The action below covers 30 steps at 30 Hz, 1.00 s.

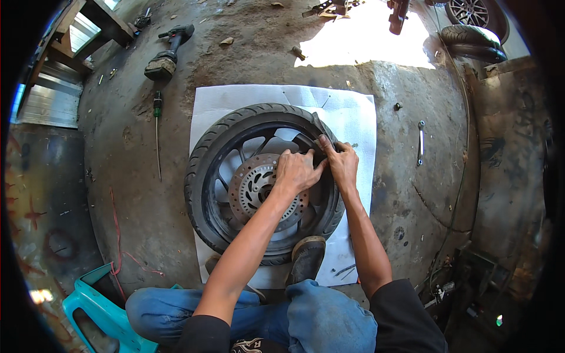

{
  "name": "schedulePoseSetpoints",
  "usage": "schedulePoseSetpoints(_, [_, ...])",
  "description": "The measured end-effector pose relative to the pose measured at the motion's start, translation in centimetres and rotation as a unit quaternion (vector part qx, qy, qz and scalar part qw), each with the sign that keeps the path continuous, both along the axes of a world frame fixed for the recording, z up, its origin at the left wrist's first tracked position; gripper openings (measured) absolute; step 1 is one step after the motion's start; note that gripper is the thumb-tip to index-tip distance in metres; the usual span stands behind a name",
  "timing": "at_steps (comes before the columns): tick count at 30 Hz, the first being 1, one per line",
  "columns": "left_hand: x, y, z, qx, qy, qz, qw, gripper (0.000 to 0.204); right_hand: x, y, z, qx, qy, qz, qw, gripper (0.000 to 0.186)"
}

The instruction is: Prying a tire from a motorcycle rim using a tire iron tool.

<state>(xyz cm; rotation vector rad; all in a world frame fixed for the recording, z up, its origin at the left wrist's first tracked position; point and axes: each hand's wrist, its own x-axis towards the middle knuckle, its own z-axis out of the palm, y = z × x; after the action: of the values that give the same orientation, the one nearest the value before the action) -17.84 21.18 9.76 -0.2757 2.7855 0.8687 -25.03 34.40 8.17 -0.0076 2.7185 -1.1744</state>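
A black motorcycle tyre [203, 159] on a dark spoked wheel lies flat in front of me, its brake disc [238, 194] facing up. My left hand [296, 172] reaches over the disc's upper right side, fingers bent and thumb spread apart toward the right. Beside it, at the tyre's right edge, my right hand [344, 165] is closed around a dark grey flat bar [319, 126] that crosses the tyre. The bar's lower end is hidden under the thumb and fingers. My shoe [308, 257] touches the tyre's near edge.
White sheeting [360, 123] lies beneath the wheel. Leftward are a cordless drill [169, 56], a screwdriver [157, 126] and a teal plastic stool [100, 306]. A spanner [421, 143] and a small dark part [398, 106] lie right. More tyres [474, 42] stand far right.
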Motion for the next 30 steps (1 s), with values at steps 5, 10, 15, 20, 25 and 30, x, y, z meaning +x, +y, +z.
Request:
schedulePoseSetpoints(5, [-0.4,1.6,-1.2,-0.048,0.112,0.07,0.99,0.053,-1.6,-0.3,3.7,-0.055,-0.095,0.0,0.994,0.051])
schedulePoseSetpoints(10, [-0.8,2.4,-2.6,-0.143,0.159,0.126,0.969,0.051,-1.9,1.0,1.4,-0.047,0.02,0.068,0.996,0.037])
schedulePoseSetpoints(15, [-0.8,2.2,-2.6,-0.188,0.119,0.127,0.967,0.055,-1.1,2.0,2.2,-0.054,0.076,0.198,0.976,0.028])
schedulePoseSetpoints(20, [-1.2,2.0,-2.4,-0.157,0.069,0.115,0.978,0.058,-1.6,2.7,2.5,0.01,-0.02,0.217,0.976,0.024])
schedulePoseSetpoints(25, [-1.4,2.0,-2.1,-0.138,-0.003,0.068,0.988,0.061,-3.2,2.1,2.1,0.033,0.015,0.265,0.964,0.019])
schedulePoseSetpoints(30, [-1.6,2.3,-1.6,-0.111,-0.034,0.068,0.991,0.062,-2.6,1.7,0.8,0.04,0.056,0.264,0.962,0.018])
